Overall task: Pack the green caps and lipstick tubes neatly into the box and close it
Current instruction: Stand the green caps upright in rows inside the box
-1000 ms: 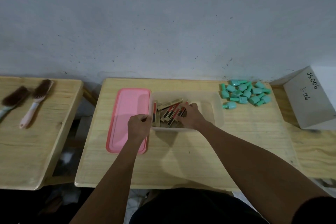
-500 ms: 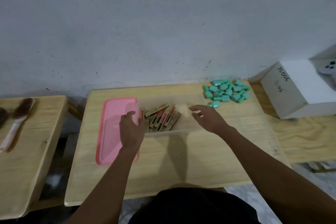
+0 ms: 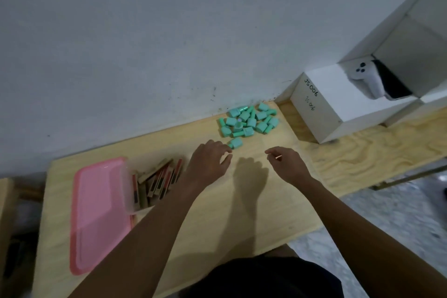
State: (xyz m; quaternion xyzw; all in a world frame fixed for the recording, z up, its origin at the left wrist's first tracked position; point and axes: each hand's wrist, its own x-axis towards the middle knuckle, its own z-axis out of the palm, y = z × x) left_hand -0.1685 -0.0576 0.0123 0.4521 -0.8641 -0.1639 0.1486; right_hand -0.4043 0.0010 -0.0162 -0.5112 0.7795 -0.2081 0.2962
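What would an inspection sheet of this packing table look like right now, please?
Surface: wooden table; a second wooden top adjoins it on the right.
Job's things: lipstick tubes lie loosely in the clear box; green caps are piled on the table by the wall, outside the box; pink lid lies flat beside the box, which is not closed.
Clutter: white box marked JS006; white controller behind it.
Hands: left hand and right hand are near the caps, fingers loosely curled, holding nothing.
Cables: nothing seen.
Surroundings: pale wall behind; speckled floor to the right.
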